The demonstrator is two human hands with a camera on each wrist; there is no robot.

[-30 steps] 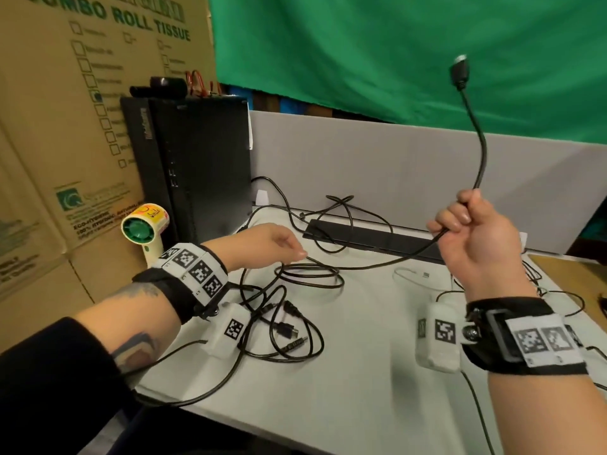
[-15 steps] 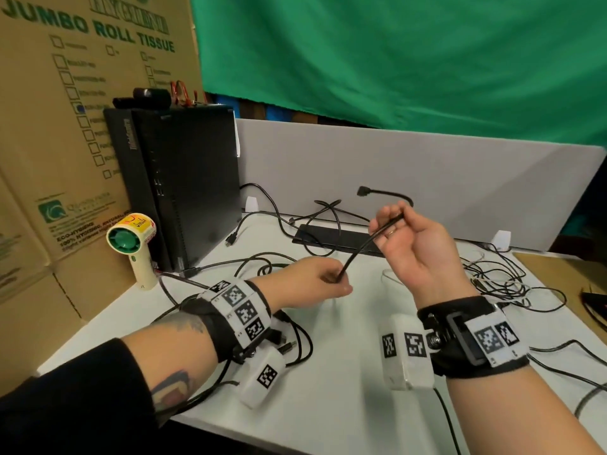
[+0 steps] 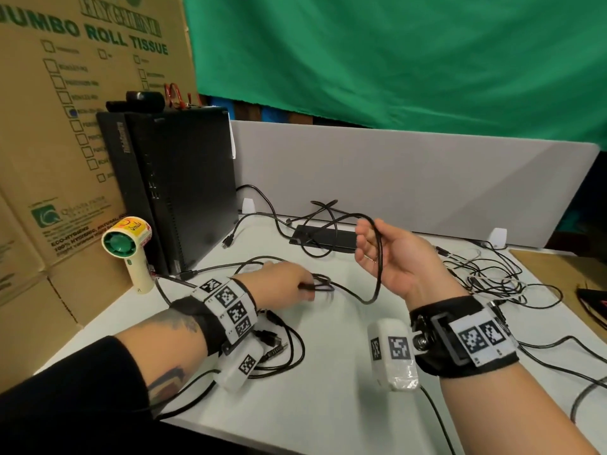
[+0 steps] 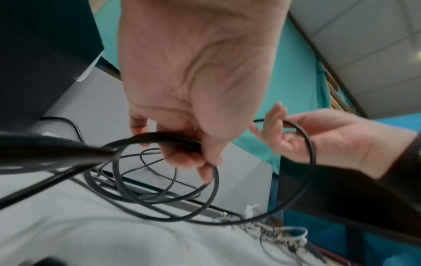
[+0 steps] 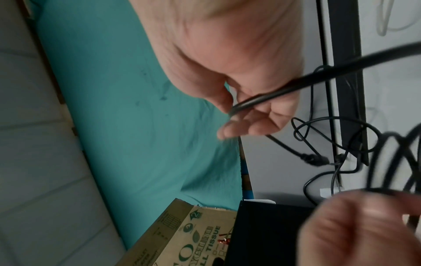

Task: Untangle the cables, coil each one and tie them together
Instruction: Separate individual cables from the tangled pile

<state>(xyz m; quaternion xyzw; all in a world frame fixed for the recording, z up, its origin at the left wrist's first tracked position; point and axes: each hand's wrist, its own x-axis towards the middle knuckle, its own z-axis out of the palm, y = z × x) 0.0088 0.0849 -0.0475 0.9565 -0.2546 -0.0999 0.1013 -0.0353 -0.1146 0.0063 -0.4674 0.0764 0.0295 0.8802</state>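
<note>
Cardboard box (image 3: 49, 133), left of the desk: large green print "JUMBO ROLL TISSUE" across the top, a partly legible outlined word above it, rows of checkboxes with unreadable small print, and lower down a green logo with "ECO-HYGIENIC, NATURAL" in part; the right wrist view shows "LL TISSUE" on the same box (image 5: 182, 234). Handheld fan (image 3: 126, 243): yellow sticker with red script reading "Smile". Black computer tower (image 3: 177, 188): vertical brand lettering on the front edge, too blurred to read.

Left grip (image 3: 282, 282) pinched, right grip (image 3: 394, 257) half-curled
</note>
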